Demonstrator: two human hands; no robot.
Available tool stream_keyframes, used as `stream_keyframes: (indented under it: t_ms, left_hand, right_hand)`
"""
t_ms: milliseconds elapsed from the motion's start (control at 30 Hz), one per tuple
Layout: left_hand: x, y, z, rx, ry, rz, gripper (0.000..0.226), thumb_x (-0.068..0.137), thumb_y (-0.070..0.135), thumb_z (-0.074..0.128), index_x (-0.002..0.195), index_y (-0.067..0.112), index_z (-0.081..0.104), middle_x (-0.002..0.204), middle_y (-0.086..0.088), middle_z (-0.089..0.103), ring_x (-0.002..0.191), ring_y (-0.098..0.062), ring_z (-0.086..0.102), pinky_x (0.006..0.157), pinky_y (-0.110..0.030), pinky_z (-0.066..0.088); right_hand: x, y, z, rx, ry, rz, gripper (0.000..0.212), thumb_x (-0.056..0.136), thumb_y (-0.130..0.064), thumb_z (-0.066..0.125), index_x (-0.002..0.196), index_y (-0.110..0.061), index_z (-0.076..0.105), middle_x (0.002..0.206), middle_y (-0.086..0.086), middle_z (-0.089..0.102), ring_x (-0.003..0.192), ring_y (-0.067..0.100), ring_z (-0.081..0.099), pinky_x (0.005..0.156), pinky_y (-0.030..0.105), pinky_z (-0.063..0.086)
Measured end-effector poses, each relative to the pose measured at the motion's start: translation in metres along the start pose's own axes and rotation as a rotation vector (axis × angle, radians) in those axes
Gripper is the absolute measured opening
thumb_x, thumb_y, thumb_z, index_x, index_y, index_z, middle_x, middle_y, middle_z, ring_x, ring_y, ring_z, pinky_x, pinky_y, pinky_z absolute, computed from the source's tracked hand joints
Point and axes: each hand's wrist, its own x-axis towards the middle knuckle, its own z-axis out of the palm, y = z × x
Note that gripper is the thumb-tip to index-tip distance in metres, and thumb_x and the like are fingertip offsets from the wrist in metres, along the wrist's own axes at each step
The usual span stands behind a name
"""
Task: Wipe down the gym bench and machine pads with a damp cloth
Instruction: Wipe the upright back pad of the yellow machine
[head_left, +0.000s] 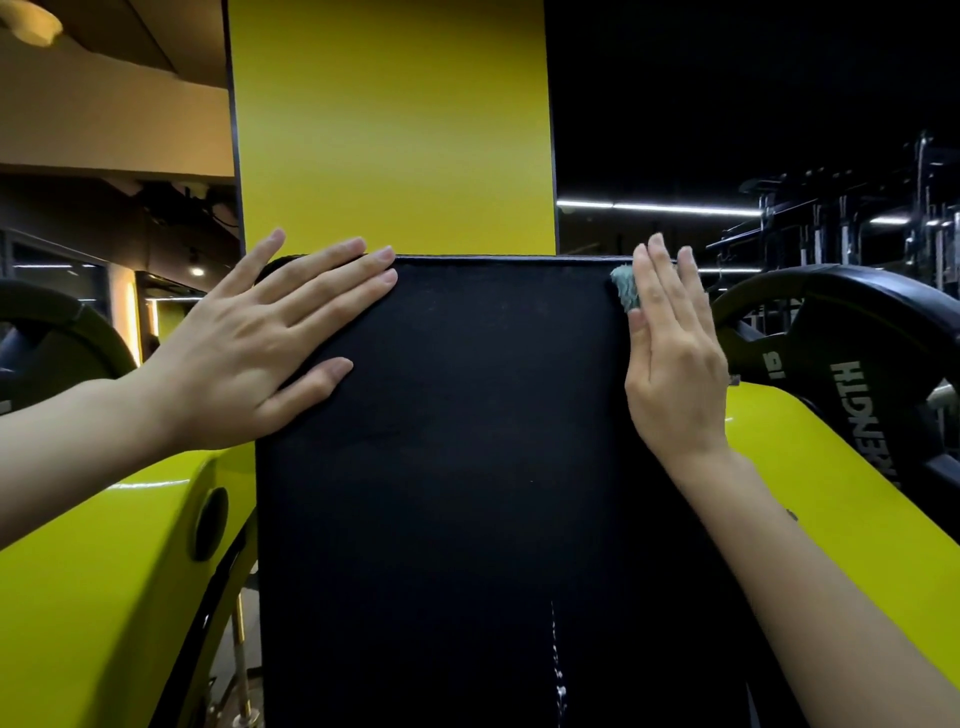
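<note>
We have the tall black padded machine backrest (457, 467) standing before us, its long axis running top to bottom and its short top edge against the yellow pillar (389, 130). Our left hand (249, 353) lies flat on the upper left corner with its fingers (332, 275) straight and spread. Our right hand (670, 358), fingers together and straight, presses the small teal damp cloth (625, 287) onto the upper right corner. We judge long overlapping strokes down the length best, with even pressure and the edges included.

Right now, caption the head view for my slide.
Left hand flat on the black pad; right hand presses a teal cloth to its upper right edge.
</note>
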Motion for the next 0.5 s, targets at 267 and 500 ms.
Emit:
stream_keyframes:
  t_ms: [267,500]
  left_hand:
    - [0.0,0.0,0.0,-0.011,0.013,-0.004,0.063,0.1,0.041,0.029,0.157,0.014,0.026,0.165,-0.002,0.022,0.153,-0.02,0.017,0.123,-0.053,0.008]
    - [-0.001,0.001,0.0,-0.01,0.02,-0.009,0.063,0.099,0.04,0.03,0.156,0.014,0.027,0.164,-0.002,0.023,0.152,-0.02,0.018,0.122,-0.055,0.009]
  right_hand:
    - [-0.003,0.0,-0.002,-0.001,0.006,0.013,0.047,0.106,-0.02,0.033,0.151,-0.008,0.037,0.158,0.005,0.035,0.15,0.023,0.021,0.121,0.043,0.025]
    - [-0.055,-0.016,-0.006,0.033,0.0,0.044,0.046,0.105,-0.016,0.035,0.15,-0.007,0.036,0.158,0.005,0.035,0.151,0.022,0.02,0.12,0.048,0.026]
